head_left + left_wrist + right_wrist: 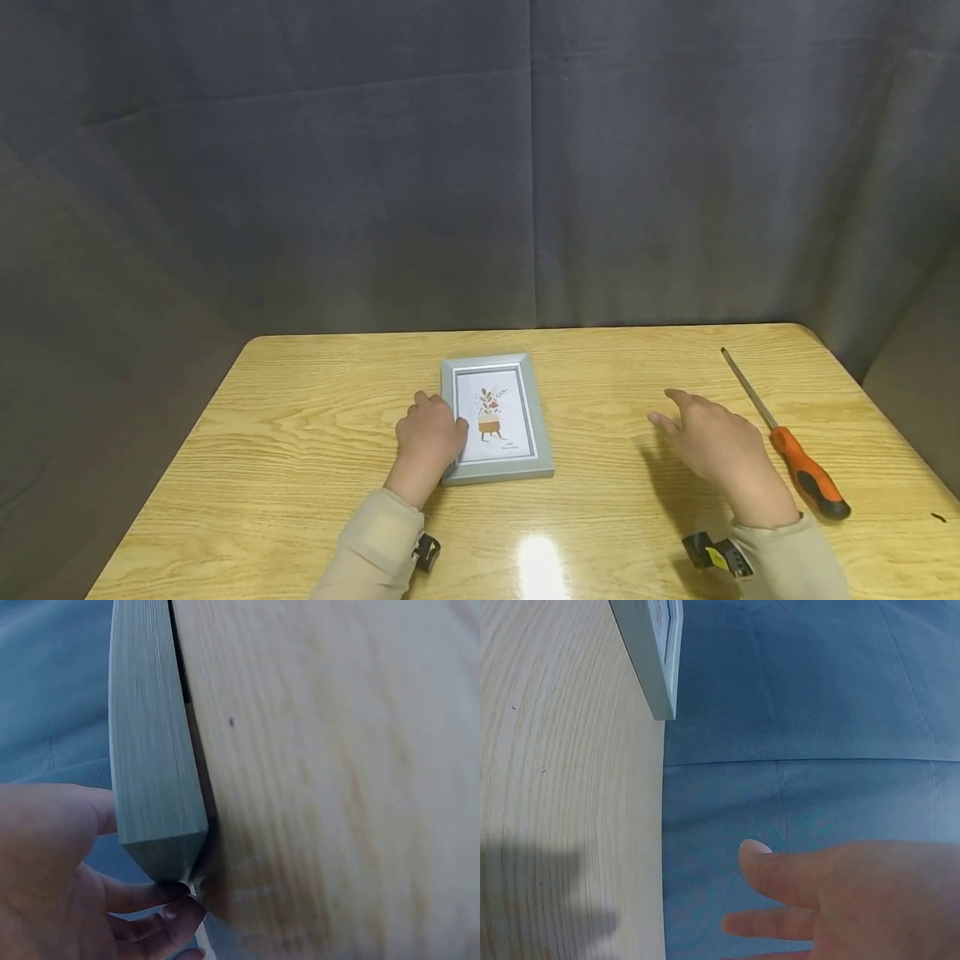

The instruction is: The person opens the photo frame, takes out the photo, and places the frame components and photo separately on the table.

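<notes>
A grey-green picture frame (537,417) lies face up near the middle of the table, around a print of flowers in a brown pot. My left hand (430,433) grips its left side, thumb on the front. In the left wrist view, the fingers of that hand (60,877) reach under the frame's edge (154,742). To the right of the frame, my right hand (712,442) hovers above the table with fingers extended, holding nothing. A screwdriver (810,475) with an orange and black handle lies just beyond it on the right.
The wooden table (300,417) has rounded far corners. Behind it hangs a dark grey curtain (375,208). A small dark bit (938,517) lies near the table's right edge.
</notes>
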Motion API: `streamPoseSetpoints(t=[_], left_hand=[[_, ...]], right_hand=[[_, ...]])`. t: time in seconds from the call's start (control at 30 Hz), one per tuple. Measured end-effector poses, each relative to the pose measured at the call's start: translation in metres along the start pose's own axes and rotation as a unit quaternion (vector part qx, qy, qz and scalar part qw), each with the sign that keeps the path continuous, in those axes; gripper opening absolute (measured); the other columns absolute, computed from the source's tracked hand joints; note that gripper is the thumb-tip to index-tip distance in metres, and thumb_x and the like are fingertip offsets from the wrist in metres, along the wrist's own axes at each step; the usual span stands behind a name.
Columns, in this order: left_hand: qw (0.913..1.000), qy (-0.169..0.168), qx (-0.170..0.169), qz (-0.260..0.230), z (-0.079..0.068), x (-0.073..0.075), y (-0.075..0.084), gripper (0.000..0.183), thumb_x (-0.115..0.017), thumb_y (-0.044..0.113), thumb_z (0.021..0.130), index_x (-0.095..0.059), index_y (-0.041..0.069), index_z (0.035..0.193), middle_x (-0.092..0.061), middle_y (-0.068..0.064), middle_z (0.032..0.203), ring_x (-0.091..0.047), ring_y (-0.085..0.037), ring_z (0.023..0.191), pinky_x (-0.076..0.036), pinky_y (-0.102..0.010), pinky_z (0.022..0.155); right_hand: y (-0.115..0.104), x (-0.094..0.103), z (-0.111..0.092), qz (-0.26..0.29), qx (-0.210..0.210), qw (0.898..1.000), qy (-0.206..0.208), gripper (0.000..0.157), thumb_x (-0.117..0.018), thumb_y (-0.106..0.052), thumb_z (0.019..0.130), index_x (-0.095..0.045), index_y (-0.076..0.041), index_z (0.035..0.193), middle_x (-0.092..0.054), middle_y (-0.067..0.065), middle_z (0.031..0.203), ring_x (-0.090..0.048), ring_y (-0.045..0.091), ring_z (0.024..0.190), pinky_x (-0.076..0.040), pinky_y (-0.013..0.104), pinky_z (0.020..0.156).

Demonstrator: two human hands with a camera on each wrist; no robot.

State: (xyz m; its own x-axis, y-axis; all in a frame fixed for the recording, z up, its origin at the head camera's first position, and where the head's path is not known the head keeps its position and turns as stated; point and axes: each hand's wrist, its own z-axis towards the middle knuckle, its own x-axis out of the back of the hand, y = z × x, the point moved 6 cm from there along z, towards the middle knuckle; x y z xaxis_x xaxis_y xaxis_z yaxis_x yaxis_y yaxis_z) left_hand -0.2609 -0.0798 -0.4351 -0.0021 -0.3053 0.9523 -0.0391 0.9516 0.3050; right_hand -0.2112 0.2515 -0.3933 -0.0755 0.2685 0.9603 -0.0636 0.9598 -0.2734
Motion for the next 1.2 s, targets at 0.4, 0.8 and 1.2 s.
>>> streamPoseSetpoints(t=[0.4,0.8,1.2], left_hand=[[0.9999,0.013,0.004,-0.004,0.003,-0.002,-0.001,0.051,-0.067,0.026,0.092,-0.059,-0.02,0.112,-0.054,-0.021,0.091,-0.059,-0.031,0.078,-0.054,-0.046,0.064],[0.9994,0.028,0.014,-0.016,0.004,0.002,0.0,0.036,-0.064,0.021,0.094,-0.059,-0.013,0.104,-0.054,-0.015,0.079,-0.062,-0.03,0.072,-0.053,-0.043,0.06],[0.9983,0.038,0.015,-0.04,0.003,0.013,0.001,0.04,-0.059,0.018,0.096,-0.054,-0.013,0.12,-0.065,-0.019,0.085,-0.067,-0.034,0.076,-0.054,-0.047,0.064]], right_hand=[[0.0,-0.002,-0.001,-0.001,0.005,1.0,-0.002,0.063,-0.05,-0.044,0.103,-0.048,0.009,0.137,-0.058,0.034,0.126,-0.061,0.052,0.101,-0.053,0.058,0.065],[0.0,-0.003,0.0,-0.005,0.009,1.0,0.0,0.06,-0.052,-0.04,0.102,-0.049,0.01,0.137,-0.058,0.034,0.125,-0.062,0.052,0.1,-0.054,0.057,0.064],[-0.001,-0.003,0.001,-0.006,0.011,1.0,0.002,0.061,-0.052,-0.04,0.102,-0.049,0.01,0.137,-0.058,0.035,0.125,-0.062,0.052,0.099,-0.054,0.055,0.061]])
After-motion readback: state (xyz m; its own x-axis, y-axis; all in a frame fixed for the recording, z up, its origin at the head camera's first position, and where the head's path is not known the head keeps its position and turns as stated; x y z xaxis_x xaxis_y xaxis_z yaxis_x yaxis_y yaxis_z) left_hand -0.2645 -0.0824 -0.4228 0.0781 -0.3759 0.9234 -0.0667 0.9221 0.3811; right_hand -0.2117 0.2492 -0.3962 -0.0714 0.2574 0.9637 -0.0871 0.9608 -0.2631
